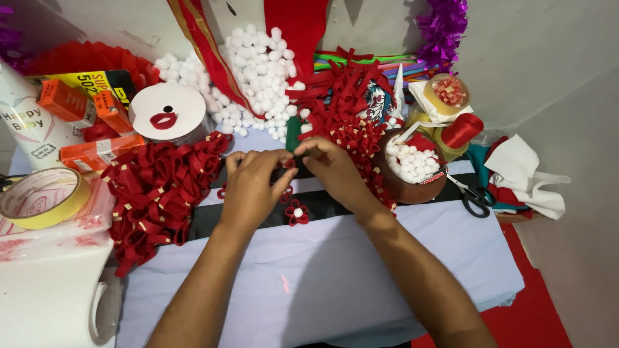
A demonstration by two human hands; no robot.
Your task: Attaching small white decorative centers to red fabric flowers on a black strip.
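Head view: my left hand (250,187) and right hand (333,169) meet at centre, fingertips pinched together on a small red felt piece (289,164), mostly hidden. A finished red flower (297,212) lies on the black strip (335,205) at 6 o'clock of my hands. Felt loops (158,193) pile at 9 o'clock, bowl of white pompoms (412,169) at 3, scissors (474,196) beyond.

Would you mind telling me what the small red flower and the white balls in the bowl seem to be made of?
The red flower looks like matte felt: soft, dull looped petals. The white balls look like fluffy pompoms, perhaps cotton or synthetic fibre: fuzzy outlines, no shine.
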